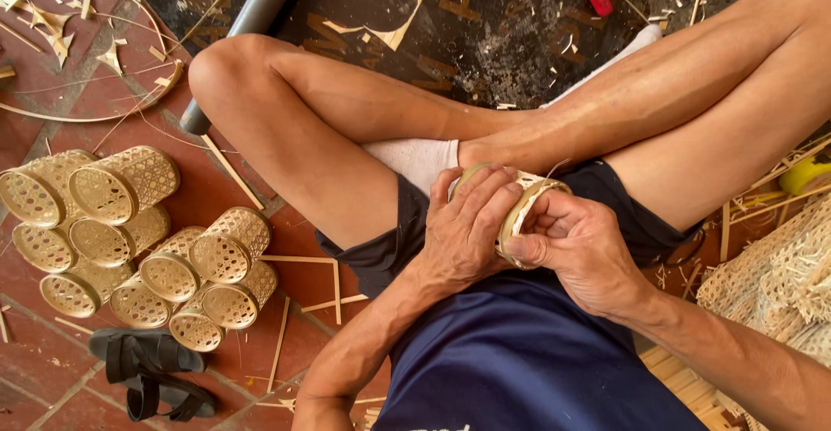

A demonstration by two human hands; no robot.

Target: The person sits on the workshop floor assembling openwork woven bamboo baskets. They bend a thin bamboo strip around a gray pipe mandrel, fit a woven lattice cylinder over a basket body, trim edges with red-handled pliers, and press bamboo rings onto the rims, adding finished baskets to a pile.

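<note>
Head view has both hands clamped on a small woven bamboo cylinder (519,210) resting in the lap against the crossed legs — left hand (463,232) wrapped over its pale, smooth rim band, right hand (580,254) pinching the edge from the other side. On the red tile floor to the left sits a pile of finished open-weave cylinders (130,249) — I count about ten — plus two black sandals (151,370), thin bamboo slivers (229,171) scattered around, and a frayed woven mat (779,284) on the right.

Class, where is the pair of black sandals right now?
In the head view, the pair of black sandals lies at the lower left on the red tiled floor, just below the pile of woven bamboo cylinder baskets.
</note>
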